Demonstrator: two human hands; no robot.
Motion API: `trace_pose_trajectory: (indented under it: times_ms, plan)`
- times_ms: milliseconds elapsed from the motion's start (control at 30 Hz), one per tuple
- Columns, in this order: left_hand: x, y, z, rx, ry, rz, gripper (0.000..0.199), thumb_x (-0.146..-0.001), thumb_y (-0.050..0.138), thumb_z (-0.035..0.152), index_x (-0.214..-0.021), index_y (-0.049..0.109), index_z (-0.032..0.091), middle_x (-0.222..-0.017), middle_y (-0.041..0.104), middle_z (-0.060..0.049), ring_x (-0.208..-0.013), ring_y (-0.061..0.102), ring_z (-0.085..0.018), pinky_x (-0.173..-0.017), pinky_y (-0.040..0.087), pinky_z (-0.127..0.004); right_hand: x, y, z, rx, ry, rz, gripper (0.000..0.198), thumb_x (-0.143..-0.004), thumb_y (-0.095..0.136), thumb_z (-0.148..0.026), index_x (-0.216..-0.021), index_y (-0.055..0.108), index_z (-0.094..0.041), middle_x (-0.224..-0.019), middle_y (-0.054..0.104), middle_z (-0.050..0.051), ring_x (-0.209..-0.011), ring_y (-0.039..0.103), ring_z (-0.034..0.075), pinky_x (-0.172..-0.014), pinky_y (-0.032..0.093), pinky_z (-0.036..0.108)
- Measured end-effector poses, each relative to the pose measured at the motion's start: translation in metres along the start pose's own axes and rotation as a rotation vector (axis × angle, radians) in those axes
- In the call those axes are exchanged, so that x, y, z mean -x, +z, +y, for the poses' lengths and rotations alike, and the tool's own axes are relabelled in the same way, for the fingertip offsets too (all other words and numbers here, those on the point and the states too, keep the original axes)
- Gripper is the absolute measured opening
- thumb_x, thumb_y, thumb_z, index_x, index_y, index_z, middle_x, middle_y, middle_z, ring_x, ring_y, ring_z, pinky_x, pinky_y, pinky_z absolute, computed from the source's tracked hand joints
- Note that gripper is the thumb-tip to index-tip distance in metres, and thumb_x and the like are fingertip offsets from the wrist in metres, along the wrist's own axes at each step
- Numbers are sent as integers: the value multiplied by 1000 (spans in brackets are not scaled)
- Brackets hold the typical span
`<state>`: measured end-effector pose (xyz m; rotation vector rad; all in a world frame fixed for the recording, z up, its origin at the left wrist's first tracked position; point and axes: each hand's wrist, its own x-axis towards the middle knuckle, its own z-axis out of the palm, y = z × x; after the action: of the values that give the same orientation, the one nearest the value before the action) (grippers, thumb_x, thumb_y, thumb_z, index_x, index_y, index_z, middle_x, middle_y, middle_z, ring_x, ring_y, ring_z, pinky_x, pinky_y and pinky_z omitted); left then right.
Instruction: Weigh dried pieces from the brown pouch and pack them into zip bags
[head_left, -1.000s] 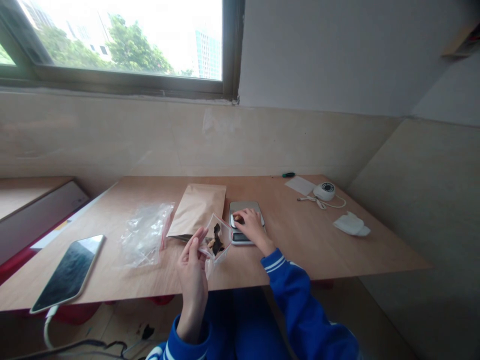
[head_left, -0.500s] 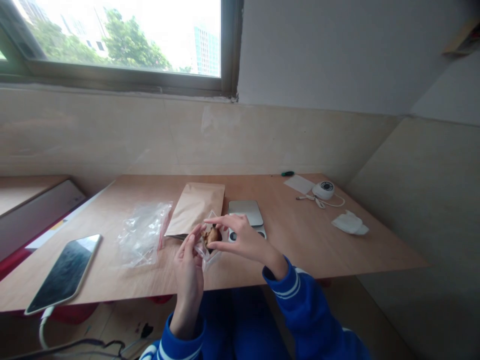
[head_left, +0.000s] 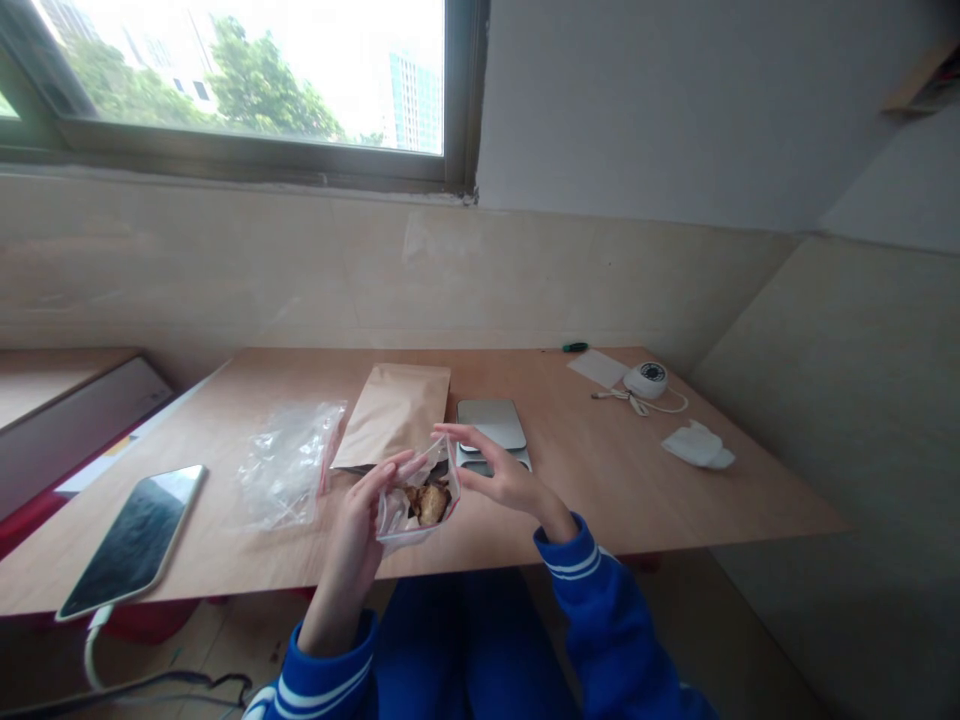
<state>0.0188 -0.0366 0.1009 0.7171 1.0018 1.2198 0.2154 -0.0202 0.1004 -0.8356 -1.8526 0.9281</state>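
A small clear zip bag (head_left: 401, 540) with its mouth spread wide is held above the table's front edge. Inside lie brown, wrinkled dried pieces (head_left: 431, 504) that look like dried mushrooms. My left hand (head_left: 367, 510) grips the bag from the left, fingers along its far side. On the right edge of the bag, my right hand (head_left: 499, 475) has its thumb and fingers at the plastic; its exact hold is partly hidden. Right behind the hands stands a kitchen scale (head_left: 491, 424) with a bare metal plate, and a brown paper pouch (head_left: 397, 410) lies beside it.
Clear plastic bags (head_left: 285, 470) lie left of the pouch. A phone (head_left: 135, 540) with a charging cable rests at the left edge. To the right are a crumpled tissue (head_left: 697, 445), a white corded device (head_left: 645, 380), a paper sheet (head_left: 598, 367) and a green-handled screwdriver (head_left: 575, 347).
The bag has tilted toward me and its mouth is wider, showing the brown pieces. My right hand has moved from over the pieces to the bag's right edge.
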Motion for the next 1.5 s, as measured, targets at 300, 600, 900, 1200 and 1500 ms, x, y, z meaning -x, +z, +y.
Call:
trace_pose_trajectory:
  times_ms: [300,600,900,1200,1500]
  plan:
    - [-4,-1,4,-5,132,-200,40,-79,59,50,-100,73,18,-103,71,-11,-96,65,-25,-77,54,-33,1,12,-18,-273,48,501,14,-83,66,-33,-83,58,-22,-72,62,-4,-65,58,11,-65,47,23]
    - [-7,7,-15,-335,509,58,36,-82,58,53,-87,69,19,-87,70,-6,-85,64,-19,-81,51,-30,7,27,-21,-318,109,810,21,-82,66,-39,-83,57,-20,-71,59,-3,-61,55,10,-62,47,22]
    - [4,18,-6,-403,772,373,22,-83,61,39,-84,61,17,-80,62,-1,-66,58,-10,-60,46,-20,31,51,-7,-302,192,821,25,-85,62,-43,-82,64,-19,-67,61,-1,-62,58,12,-64,48,25]
    - [16,27,-12,-289,643,199,34,-83,59,50,-76,51,18,-51,44,7,-41,41,-6,-37,33,-15,42,45,-12,-296,245,932,28,-79,68,-45,-79,68,-18,-62,62,-1,-58,59,13,-58,49,25]
    - [5,20,-6,-358,539,110,28,-82,61,46,-82,62,17,-60,56,3,-38,43,-6,-36,33,-19,54,28,-17,-101,256,915,35,-87,55,-50,-74,67,-19,-63,65,2,-63,62,17,-65,51,28]
